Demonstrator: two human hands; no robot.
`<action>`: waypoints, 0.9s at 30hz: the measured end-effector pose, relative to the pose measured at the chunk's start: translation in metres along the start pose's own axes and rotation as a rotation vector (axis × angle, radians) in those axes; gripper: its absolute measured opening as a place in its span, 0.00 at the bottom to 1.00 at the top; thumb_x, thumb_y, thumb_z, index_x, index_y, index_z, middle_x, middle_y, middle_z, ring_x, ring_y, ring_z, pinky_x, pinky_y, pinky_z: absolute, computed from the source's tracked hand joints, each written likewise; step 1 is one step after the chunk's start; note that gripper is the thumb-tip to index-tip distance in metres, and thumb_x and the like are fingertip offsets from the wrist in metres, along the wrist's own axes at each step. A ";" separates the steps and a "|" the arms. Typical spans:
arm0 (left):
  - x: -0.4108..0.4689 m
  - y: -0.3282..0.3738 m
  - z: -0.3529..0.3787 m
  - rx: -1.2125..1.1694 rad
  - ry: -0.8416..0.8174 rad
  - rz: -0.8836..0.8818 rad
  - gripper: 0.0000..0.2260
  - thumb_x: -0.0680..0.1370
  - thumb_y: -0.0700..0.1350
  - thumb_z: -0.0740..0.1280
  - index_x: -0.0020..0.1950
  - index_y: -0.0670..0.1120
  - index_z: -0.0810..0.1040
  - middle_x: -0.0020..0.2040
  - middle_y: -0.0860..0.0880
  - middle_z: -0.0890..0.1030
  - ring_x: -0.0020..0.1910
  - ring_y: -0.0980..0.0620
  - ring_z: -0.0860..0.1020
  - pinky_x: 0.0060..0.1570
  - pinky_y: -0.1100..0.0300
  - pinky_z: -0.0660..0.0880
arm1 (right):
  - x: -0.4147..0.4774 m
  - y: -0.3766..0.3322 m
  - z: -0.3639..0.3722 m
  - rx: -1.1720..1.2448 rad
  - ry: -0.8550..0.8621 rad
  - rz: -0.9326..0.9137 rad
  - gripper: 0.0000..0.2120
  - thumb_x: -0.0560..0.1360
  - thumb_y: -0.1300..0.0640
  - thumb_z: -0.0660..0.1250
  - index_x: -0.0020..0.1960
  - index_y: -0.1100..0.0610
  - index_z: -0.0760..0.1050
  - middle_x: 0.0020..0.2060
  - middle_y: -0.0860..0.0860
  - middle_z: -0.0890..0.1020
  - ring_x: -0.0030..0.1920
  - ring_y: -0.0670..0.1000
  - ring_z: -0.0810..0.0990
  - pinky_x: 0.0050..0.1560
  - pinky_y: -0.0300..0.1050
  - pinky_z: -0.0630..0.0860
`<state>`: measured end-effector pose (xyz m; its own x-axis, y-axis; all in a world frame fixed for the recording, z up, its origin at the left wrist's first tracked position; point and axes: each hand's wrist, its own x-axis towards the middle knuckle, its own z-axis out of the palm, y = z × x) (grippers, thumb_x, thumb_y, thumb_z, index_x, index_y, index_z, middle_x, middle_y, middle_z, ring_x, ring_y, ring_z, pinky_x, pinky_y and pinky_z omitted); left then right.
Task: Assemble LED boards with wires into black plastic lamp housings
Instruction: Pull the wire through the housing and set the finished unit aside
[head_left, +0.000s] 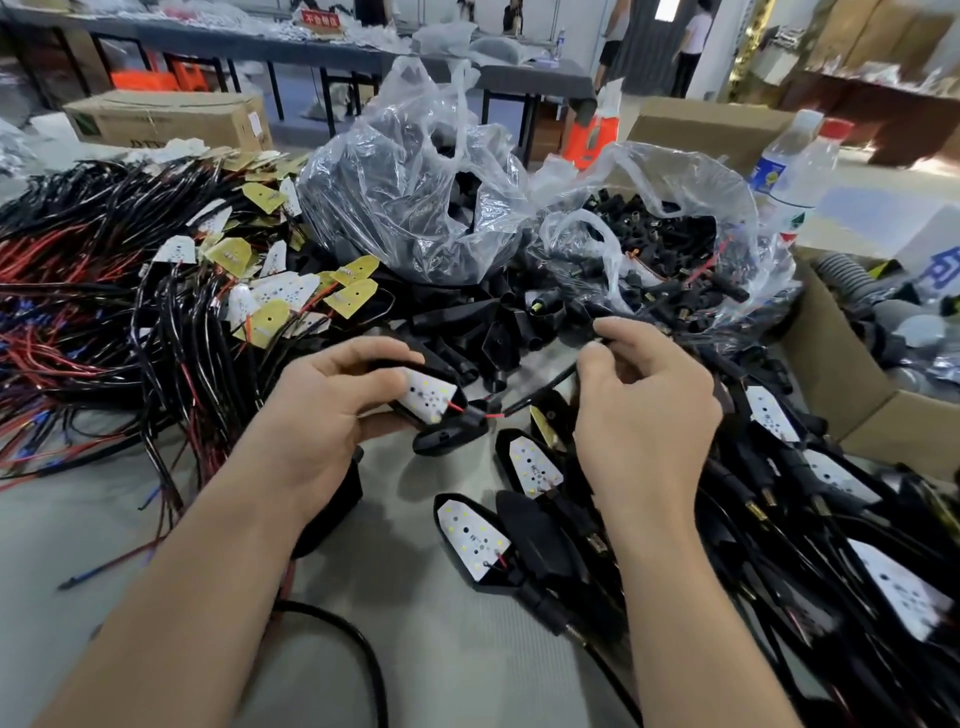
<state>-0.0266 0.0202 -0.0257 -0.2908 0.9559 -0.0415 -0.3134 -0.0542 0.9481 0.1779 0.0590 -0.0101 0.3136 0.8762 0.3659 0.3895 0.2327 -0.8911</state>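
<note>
The black housing (449, 439), its LED board (428, 396) seated, is gripped in the left hand (332, 410) above the table (415, 649). The wire (545, 387), pinched by the right hand (644, 415), is best drawn through gently.

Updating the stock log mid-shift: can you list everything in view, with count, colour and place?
LED boards with wires: large pile, white and yellow boards, black and red wires, table left.
Empty housings: heap, black, table centre.
Plastic bags: two, clear, holding black parts, centre back.
Assembled lamps: many, black with white boards, table front and right.
Water bottles: two, clear, back right.
Cardboard boxes: three, brown, back left, back right, right edge.
Left hand: one, holds a black housing with a white LED board.
Right hand: one, pinches its black wire.
</note>
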 end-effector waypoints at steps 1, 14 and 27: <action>-0.001 -0.002 0.004 -0.012 -0.031 -0.012 0.14 0.71 0.30 0.69 0.35 0.49 0.85 0.45 0.46 0.87 0.41 0.48 0.86 0.36 0.57 0.83 | 0.002 0.002 0.001 0.076 -0.020 0.054 0.07 0.74 0.53 0.70 0.49 0.45 0.84 0.37 0.37 0.85 0.42 0.40 0.84 0.47 0.28 0.74; -0.028 -0.004 0.023 0.334 -0.809 -0.345 0.34 0.63 0.57 0.84 0.67 0.51 0.81 0.53 0.43 0.81 0.51 0.47 0.82 0.49 0.56 0.80 | 0.007 0.006 0.002 0.507 -0.100 0.316 0.10 0.75 0.71 0.67 0.41 0.59 0.80 0.28 0.51 0.82 0.21 0.47 0.75 0.21 0.37 0.68; -0.001 -0.007 0.019 0.002 0.190 -0.053 0.11 0.84 0.45 0.64 0.50 0.44 0.85 0.42 0.46 0.87 0.39 0.52 0.85 0.39 0.62 0.82 | -0.026 -0.004 0.023 0.142 -0.798 0.208 0.10 0.69 0.66 0.70 0.42 0.52 0.75 0.27 0.54 0.84 0.25 0.52 0.78 0.30 0.40 0.74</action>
<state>-0.0067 0.0249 -0.0257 -0.4394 0.8857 -0.1501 -0.3307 -0.0042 0.9437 0.1482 0.0445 -0.0220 -0.3611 0.9305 -0.0616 0.2617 0.0377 -0.9644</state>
